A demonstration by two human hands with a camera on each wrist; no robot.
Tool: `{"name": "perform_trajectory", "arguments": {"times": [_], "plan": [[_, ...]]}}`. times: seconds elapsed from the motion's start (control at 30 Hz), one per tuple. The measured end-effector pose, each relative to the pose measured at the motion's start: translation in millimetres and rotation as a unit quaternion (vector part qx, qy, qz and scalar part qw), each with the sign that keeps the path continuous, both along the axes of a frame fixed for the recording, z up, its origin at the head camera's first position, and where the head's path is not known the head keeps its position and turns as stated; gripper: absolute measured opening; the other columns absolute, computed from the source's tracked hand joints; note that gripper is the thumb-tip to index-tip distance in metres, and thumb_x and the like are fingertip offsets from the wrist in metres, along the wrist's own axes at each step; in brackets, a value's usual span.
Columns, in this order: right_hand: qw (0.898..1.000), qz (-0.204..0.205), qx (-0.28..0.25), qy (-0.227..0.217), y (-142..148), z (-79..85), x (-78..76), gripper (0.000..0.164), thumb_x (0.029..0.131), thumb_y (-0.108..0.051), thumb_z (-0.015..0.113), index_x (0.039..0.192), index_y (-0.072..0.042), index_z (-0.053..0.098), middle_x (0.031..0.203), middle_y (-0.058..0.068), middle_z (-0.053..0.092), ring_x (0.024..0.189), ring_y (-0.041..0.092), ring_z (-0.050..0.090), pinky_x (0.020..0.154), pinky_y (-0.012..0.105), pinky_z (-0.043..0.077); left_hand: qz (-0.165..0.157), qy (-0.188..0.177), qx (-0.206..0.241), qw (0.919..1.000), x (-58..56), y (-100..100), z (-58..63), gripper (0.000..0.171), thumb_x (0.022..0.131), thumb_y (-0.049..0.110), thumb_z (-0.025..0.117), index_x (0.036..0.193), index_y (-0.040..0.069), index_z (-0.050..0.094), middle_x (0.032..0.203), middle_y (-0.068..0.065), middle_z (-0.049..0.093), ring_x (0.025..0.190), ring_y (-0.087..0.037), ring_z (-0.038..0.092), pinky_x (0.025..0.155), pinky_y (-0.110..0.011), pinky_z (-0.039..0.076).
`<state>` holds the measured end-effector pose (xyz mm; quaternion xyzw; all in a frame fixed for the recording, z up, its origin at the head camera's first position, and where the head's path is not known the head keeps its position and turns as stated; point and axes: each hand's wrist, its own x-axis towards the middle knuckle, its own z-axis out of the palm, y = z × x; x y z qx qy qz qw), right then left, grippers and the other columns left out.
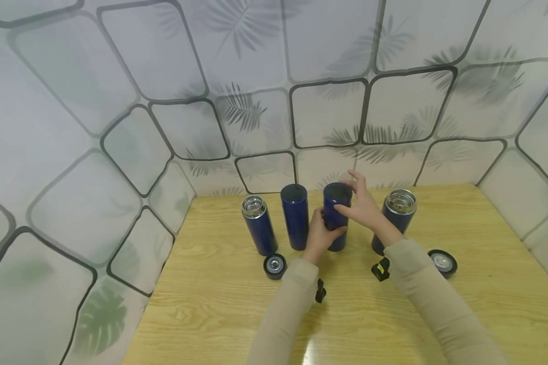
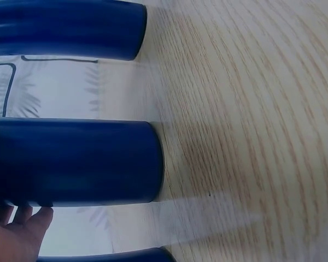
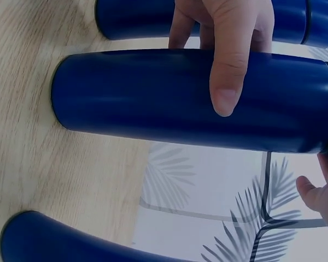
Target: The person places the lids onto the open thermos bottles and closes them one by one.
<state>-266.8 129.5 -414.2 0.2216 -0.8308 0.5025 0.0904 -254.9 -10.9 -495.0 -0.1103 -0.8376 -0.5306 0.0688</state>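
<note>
My left hand grips a capped blue thermos flask that stands upright. In the right wrist view, this hand's thumb lies across the flask's front, with the fingers behind. My right hand is at the flask's top, its fingers spread; at the right edge of the right wrist view, its fingertips are beside the cap. Left of the gripped flask stands another capped blue flask. An uncapped flask with a steel neck is at the far left, and a second uncapped one stands to the right.
An upturned black lid lies before the left uncapped flask; a similar lid is at the right. Beside the sleeves show a small black item with a yellow mark and another black piece. Patterned wall covering rises behind the wooden table.
</note>
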Motion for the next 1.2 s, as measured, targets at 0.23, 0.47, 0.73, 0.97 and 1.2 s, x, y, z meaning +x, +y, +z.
{"name": "perform_trajectory", "arguments": {"times": [0.23,0.47,0.73,0.97,1.2], "plan": [[0.999,-0.045,0.014,-0.007,-3.0,-0.5,-0.3,0.099,0.069,-0.025,0.076,0.138,-0.004,0.008,0.117,0.024,0.038,0.107,0.038,0.038,0.086,0.052,0.033,0.002,-0.011,0.009,0.9999,-2.5,-0.2,-0.4,0.066,0.070,0.024,0.075,0.122,0.005,0.038,0.118,-0.009,0.049,0.105,-0.019,0.049,0.085,-0.031,0.042],[1.000,-0.014,0.016,-0.001,0.9,-4.7,-1.1,0.093,0.073,-0.015,0.072,0.137,-0.003,0.006,0.127,0.026,0.033,0.117,0.040,0.031,0.092,0.056,0.026,-0.001,-0.004,0.010,0.9999,-4.9,-0.4,-4.1,0.066,0.068,0.021,0.076,0.120,0.004,0.039,0.116,-0.008,0.050,0.103,-0.018,0.050,0.084,-0.030,0.043],[0.999,-0.012,0.008,-0.032,1.9,-1.6,-0.7,0.088,0.076,-0.016,0.070,0.138,-0.001,0.009,0.131,0.027,0.032,0.119,0.040,0.031,0.097,0.051,0.025,-0.006,-0.003,0.014,0.9999,-5.8,-0.7,-3.6,0.066,0.068,0.023,0.076,0.120,0.005,0.038,0.115,-0.008,0.049,0.103,-0.018,0.050,0.083,-0.031,0.043],[0.998,-0.052,0.031,-0.033,-2.7,-3.6,-3.7,0.087,0.071,-0.030,0.074,0.133,0.006,0.024,0.127,0.025,0.033,0.115,0.038,0.034,0.094,0.048,0.031,-0.002,-0.007,0.011,0.9999,-5.7,-0.9,-1.8,0.065,0.069,0.023,0.076,0.120,0.006,0.039,0.116,-0.007,0.049,0.103,-0.018,0.050,0.083,-0.030,0.043],[0.998,-0.027,0.041,-0.031,0.7,-6.9,-4.4,0.083,0.075,-0.025,0.070,0.134,0.008,0.021,0.132,0.027,0.028,0.121,0.039,0.028,0.097,0.050,0.025,-0.007,-0.012,0.008,0.9999,-5.4,-0.7,-0.5,0.066,0.069,0.021,0.076,0.121,0.005,0.038,0.117,-0.008,0.049,0.104,-0.017,0.049,0.085,-0.029,0.043]]}}
